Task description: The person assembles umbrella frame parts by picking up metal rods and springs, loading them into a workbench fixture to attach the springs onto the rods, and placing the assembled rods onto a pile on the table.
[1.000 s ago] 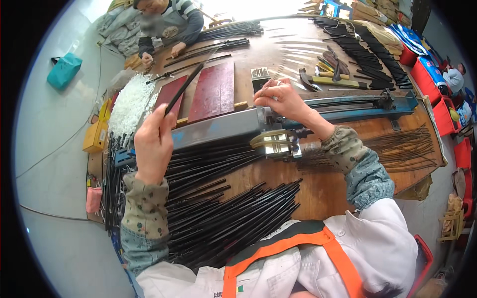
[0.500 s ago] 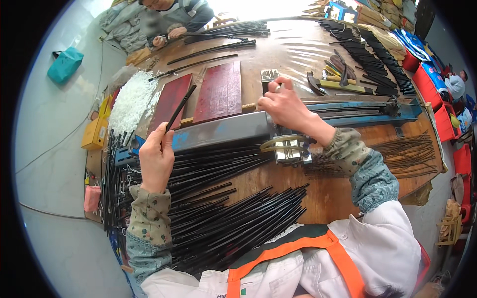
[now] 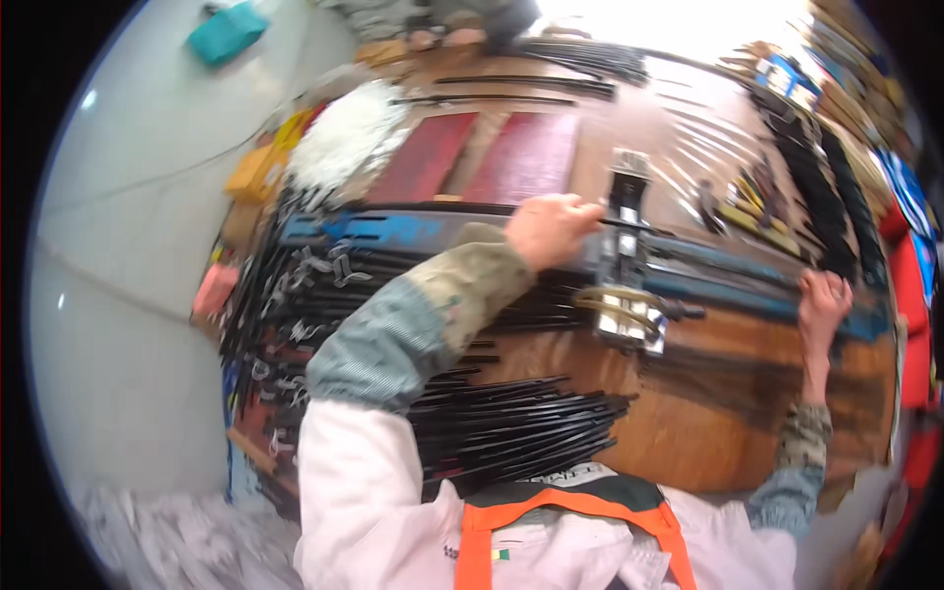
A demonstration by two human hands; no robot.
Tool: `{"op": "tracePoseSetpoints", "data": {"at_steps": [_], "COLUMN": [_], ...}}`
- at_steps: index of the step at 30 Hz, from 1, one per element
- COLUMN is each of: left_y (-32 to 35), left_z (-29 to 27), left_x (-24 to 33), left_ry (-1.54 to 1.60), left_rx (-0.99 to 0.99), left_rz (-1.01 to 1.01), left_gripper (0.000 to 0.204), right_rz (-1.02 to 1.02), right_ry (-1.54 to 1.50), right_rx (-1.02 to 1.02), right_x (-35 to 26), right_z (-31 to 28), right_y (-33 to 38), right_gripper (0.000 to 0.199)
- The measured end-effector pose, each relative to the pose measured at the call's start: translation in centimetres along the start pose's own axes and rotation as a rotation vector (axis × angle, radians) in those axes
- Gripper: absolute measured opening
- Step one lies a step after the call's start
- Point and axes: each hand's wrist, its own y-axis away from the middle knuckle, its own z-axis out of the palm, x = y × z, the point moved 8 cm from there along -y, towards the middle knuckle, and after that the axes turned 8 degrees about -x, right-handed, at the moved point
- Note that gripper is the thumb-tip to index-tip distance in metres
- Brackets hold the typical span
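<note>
N: While the view was blurred, what sat far left on the bench?

R: White fluffy heap (image 3: pixel 346 138), then a spread of thin black rods (image 3: pixel 511 433) across the wooden bench (image 3: pixel 708 433), most lying w/ ends toward the wearer. Two dark red panels (image 3: pixel 492 157) beyond.

N: Left hand?

R: Left hand (image 3: pixel 549 228) was up over the long blue-grey rail (image 3: pixel 393 234), fingers curled around one thin black rod (image 3: pixel 433 208) lying along the rail's far edge. Grip looked closed on it, thumb side hidden, so approx. only.

N: How would that rod handle?

R: Judged light, stiff but whippy over its length, smooth & prob. slick. Held near one end it'd droop or swing; better taken nearer mid-length, or w/ both hands. Here the hold sat at the rod's right end, most of the length running off left of the hand.

N: Centre?

R: Metal clamp fixture (image 3: pixel 625 295) on the rail, just right of the left hand, not touching as far as I could tell.

N: Right hand?

R: Right hand (image 3: pixel 822 303) lay on the rail's right stretch, fingers bent over its top edge. Couldn't tell if it gripped or only rested. Black strips (image 3: pixel 826 197) & red bins (image 3: pixel 910 324) beyond.
</note>
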Motion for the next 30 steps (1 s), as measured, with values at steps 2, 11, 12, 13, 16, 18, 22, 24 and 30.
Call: {"op": "tracePoseSetpoints", "data": {"at_steps": [2,11,12,13,16,18,22,24,30], "left_y": [0.0,1.7,1.4,1.3,1.3,0.8,1.4,1.0,-0.5], "left_z": [1.3,1.2,1.7,2.2,1.6,1.8,1.7,2.1,3.2], "left_x": [-0.7,-2.0,-2.0,-2.1,-1.1,-1.1,-2.0,-2.0,-2.0], "left_ry": [0.006,0.153,0.154,0.156,0.175,0.180,0.097,0.090,-0.036], "left_rx": [-0.061,0.012,-0.033,-0.080,0.028,0.030,-0.054,-0.062,-0.135], "left_rz": [-0.041,-0.068,-0.117,-0.165,-0.063,-0.025,-0.068,-0.145,-0.176], "left_gripper": [0.018,0.024,0.024,0.024,0.023,0.023,0.020,0.019,0.023], "right_rz": [-0.032,-0.063,-0.050,-0.038,0.043,0.050,-0.065,-0.146,-0.087], "right_ry": [-0.033,-0.193,-0.176,-0.159,-0.144,-0.170,-0.231,-0.304,-0.451], "right_rx": [0.089,0.121,0.123,0.124,0.067,0.103,0.119,0.037,0.000], "right_x": [1.2,-2.4,-2.3,-2.3,-1.3,-1.1,-12.2,-14.8,-18.7], "right_z": [1.2,0.7,0.5,0.3,0.1,-0.5,-6.0,-4.8,-6.2], "right_y": [1.2,-0.4,-0.3,-0.1,1.1,1.5,0.0,1.8,3.0], "right_gripper": [0.009,0.007,0.008,0.009,0.015,0.020,0.032,0.030,0.031]}}
